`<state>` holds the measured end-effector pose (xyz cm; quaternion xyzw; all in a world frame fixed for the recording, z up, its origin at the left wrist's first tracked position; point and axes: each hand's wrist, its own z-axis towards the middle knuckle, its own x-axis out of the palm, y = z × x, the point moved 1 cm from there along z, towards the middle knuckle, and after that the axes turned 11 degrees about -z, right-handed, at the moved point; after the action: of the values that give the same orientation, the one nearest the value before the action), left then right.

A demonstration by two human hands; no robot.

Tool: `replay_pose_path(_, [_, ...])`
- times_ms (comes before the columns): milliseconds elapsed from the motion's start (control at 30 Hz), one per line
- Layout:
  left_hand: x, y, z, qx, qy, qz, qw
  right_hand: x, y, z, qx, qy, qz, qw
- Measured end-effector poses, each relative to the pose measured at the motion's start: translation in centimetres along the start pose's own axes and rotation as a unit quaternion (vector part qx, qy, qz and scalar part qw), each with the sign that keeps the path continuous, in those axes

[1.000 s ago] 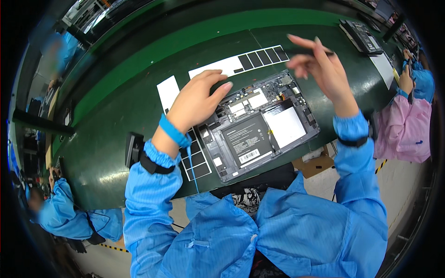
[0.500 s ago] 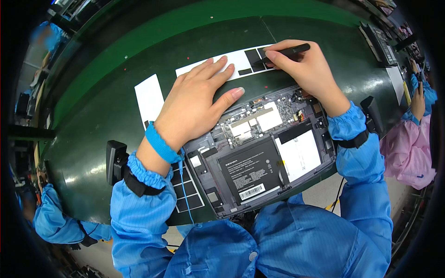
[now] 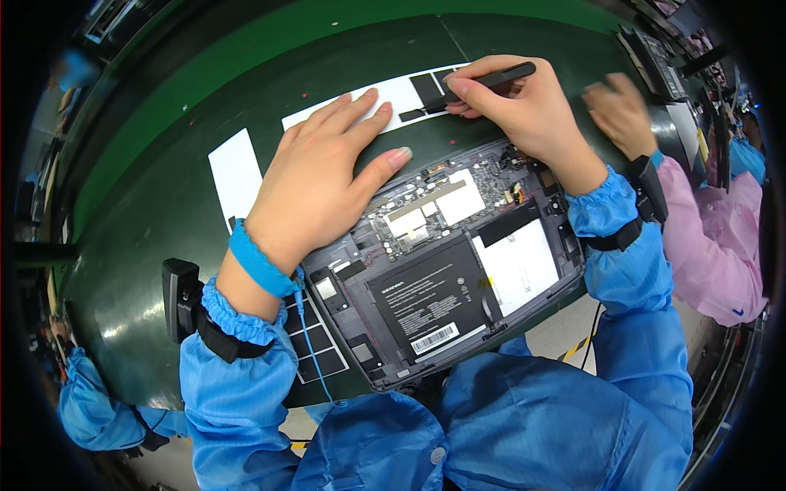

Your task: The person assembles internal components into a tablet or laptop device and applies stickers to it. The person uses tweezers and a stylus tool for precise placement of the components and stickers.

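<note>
White sheet with black patches (image 3: 399, 99) lay beyond open device's (image 3: 446, 245) far edge | left hand (image 3: 319, 176), fingers spread wide, rested on sheet, apparently steadying it | right hand (image 3: 524, 114), near device's far right corner, pinched black pointed tool (image 3: 503, 78), apparently for fine control

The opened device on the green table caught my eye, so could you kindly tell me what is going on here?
A person's left hand lies spread on a white sheet, while their right hand grips a black pen-like tool, its tip near the sheet's black patches. Just in front of the person lies the opened device, its circuit board and black battery exposed. A co-worker's blurred hand is at the right.
</note>
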<state>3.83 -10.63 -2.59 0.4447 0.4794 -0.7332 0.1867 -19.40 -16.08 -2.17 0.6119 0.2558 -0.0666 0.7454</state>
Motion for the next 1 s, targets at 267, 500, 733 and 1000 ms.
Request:
replay_pose_path(267, [-0.1,-0.2,0.1,-0.009,0.022,-0.006,1.0,-0.6,0.2,-0.3,-0.01,0.006,0.064,0.998])
replay_pose_path(500, [0.0,0.1,0.1,-0.006,0.006,-0.008,1.0,-1.2,0.2,-0.3,-0.031,0.004,0.062,0.998])
replay_pose_path(733, [0.2,0.2,0.1,-0.001,0.003,-0.001,1.0,-1.5,-0.1,-0.4,-0.046,-0.004,0.046,0.998])
replay_pose_path(1000, [0.1,0.3,0.1,0.006,0.002,0.003,1.0,-1.6,0.0,-0.6,-0.039,-0.004,0.059,0.997])
